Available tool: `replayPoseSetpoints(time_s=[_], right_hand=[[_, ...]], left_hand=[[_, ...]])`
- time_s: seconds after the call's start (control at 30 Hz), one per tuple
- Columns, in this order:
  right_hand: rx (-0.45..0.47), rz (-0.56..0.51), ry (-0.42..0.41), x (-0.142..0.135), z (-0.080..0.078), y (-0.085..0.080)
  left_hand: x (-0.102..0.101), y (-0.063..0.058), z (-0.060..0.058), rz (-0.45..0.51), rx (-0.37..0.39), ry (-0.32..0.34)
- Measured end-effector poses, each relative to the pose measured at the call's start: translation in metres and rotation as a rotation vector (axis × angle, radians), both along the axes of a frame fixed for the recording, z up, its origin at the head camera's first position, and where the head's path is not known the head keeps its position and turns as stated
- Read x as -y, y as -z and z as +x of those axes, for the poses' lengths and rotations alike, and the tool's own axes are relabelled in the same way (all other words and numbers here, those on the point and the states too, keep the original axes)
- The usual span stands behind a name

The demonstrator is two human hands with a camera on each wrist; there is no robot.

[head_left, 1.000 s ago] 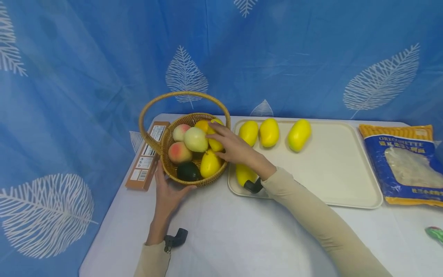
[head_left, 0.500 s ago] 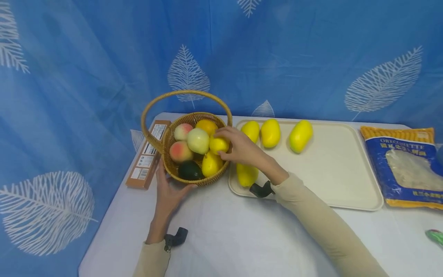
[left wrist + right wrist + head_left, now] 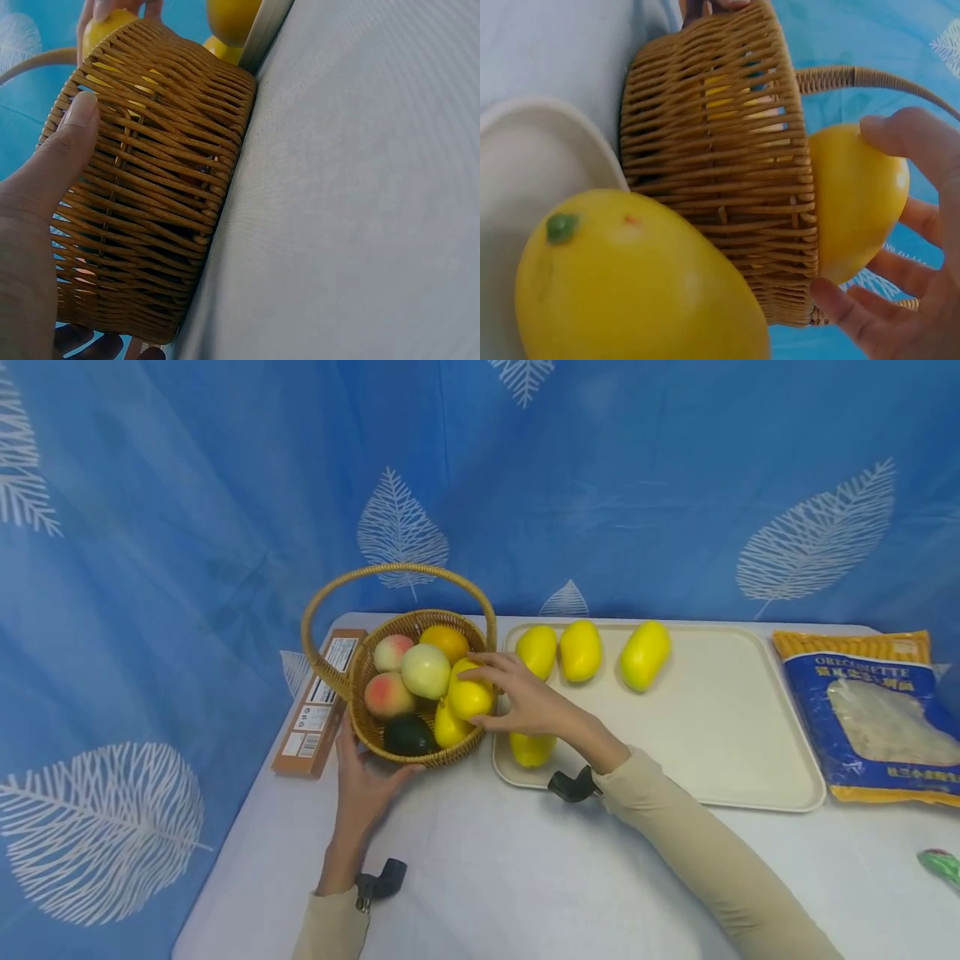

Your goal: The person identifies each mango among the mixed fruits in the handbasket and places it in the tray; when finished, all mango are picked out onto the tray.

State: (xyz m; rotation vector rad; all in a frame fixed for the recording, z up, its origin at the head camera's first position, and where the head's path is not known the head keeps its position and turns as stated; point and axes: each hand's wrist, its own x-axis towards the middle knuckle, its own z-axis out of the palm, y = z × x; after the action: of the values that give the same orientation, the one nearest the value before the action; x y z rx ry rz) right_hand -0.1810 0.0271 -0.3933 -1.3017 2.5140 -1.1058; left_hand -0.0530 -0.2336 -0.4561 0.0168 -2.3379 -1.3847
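Note:
In the head view my left hand (image 3: 367, 789) holds the near left side of the round wicker basket (image 3: 448, 758). Its thumb (image 3: 75, 131) lies against the basket wall in the left wrist view. Over the basket's right part, my right hand (image 3: 528, 700) grips a yellow mango (image 3: 469, 695) between thumb and fingers. The right wrist view shows this mango (image 3: 859, 202) at the rim. Beneath it a yellow pear (image 3: 448, 727) is partly covered. Also in the basket are a dark avocado (image 3: 407, 737), two peaches (image 3: 388, 695), a pale green fruit (image 3: 426, 672) and an orange fruit (image 3: 446, 644).
Right of the basket lies a cream tray (image 3: 720, 727) with several mangoes (image 3: 645, 656), one near its left front corner. A blue and yellow pasta bag (image 3: 877, 710) is beyond it. The brown box (image 3: 309, 739) sits left of the basket, and a green item (image 3: 939, 864) at far right.
My right hand has brought the mango from the back right of the basket toward its front, now over the pear. The orange fruit behind is more exposed. My left hand stays on the basket.

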Motion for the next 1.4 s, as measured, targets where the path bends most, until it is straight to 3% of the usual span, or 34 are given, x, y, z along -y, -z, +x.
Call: replayPoseSetpoints(time_s=[0.1, 0.2, 0.6, 0.8, 1.13, 1.4], right_hand=[[0.021, 0.016, 0.012, 0.000, 0.000, 0.000], [0.004, 0.012, 0.020, 0.000, 0.001, -0.001], [-0.012, -0.083, 0.024, -0.006, 0.007, 0.001], [-0.074, -0.166, 0.032, -0.014, 0.019, -0.002], [-0.251, -0.306, 0.107, -0.055, 0.037, -0.010], [-0.287, -0.277, 0.232, -0.103, 0.046, 0.010]], left_hand=[[-0.007, -0.015, 0.006, 0.006, 0.005, 0.007], [-0.009, -0.019, 0.007, 0.007, 0.010, 0.008], [-0.009, -0.019, 0.006, 0.008, -0.004, 0.010], [-0.009, -0.018, 0.006, 0.010, 0.005, 0.002], [-0.008, -0.016, 0.006, 0.008, 0.007, 0.002], [-0.008, -0.015, 0.006, 0.004, 0.010, 0.002]])
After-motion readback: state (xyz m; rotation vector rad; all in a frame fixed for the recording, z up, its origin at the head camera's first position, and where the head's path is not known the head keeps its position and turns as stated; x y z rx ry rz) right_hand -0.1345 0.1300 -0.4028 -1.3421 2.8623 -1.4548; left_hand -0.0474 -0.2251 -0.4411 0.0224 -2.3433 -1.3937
